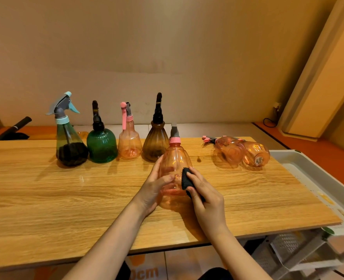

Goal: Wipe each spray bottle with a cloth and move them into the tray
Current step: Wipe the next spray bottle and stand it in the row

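Bottle in both hands here: the ribbed orange spray bottle [174, 174] stands near the middle of the wooden table [66, 199], long axis close to upright, pink collar and grey nozzle pointing up and away toward the wall. The left hand [154, 190] wraps its fingers round the clear, glossy plastic side, while the right hand [205, 201] pinches a dark, fuzzy cloth [187, 178] against the rounded belly. Behind, four bottles stand upright in a row: a teal-headed cone [70, 146], a green dome [101, 144], a slim pink one [129, 142] and a fluted amber one [156, 142]. To the right, two orange bottles [242, 151] lie on their sides, bases toward the camera, beside the white tray [312, 170].
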{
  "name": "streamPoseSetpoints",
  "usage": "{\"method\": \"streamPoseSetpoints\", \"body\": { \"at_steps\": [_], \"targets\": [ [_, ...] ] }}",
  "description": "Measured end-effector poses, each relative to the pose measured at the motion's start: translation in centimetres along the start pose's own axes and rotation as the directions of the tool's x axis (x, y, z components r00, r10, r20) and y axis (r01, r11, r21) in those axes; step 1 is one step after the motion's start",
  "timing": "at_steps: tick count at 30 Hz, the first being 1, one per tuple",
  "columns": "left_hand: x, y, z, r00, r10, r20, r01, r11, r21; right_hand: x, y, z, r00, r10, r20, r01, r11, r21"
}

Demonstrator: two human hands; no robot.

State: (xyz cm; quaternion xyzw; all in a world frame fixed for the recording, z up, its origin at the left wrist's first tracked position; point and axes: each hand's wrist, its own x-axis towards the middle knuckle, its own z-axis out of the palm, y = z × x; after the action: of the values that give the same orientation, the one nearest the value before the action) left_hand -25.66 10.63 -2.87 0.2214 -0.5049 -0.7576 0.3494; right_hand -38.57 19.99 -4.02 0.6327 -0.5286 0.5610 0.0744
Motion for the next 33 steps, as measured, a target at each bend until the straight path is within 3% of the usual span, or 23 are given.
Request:
{"method": "streamPoseSetpoints", "body": {
  "at_steps": [5,8,14,23,33],
  "targets": [
    [-0.1,-0.1,-0.1,0.997,0.020,0.076,-0.025,0.998,0.064,3.0,-0.5,-0.2,0.997,0.061,-0.049,-0.059,0.998,0.034],
    [-0.3,-0.1,0.2,0.994,0.036,0.101,-0.054,0.982,0.179,4.7,-0.4,-0.8,0.999,0.028,-0.028,-0.027,0.999,0.033],
    [-0.6,0.0,0.7,0.993,0.075,0.094,-0.096,0.964,0.247,4.2,-0.3,-0.7,1.000,-0.026,-0.005,0.026,0.998,0.063],
    [-0.3,-0.6,0.3,0.993,0.099,0.058,-0.108,0.973,0.205,3.1,0.0,-0.5,0.995,0.080,-0.057,-0.073,0.990,0.123],
    [0.3,-0.9,0.3,0.986,0.155,-0.066,-0.141,0.973,0.181,-0.5,-0.1,-0.6,0.992,0.126,-0.004,-0.124,0.979,0.159]
  ]
}}
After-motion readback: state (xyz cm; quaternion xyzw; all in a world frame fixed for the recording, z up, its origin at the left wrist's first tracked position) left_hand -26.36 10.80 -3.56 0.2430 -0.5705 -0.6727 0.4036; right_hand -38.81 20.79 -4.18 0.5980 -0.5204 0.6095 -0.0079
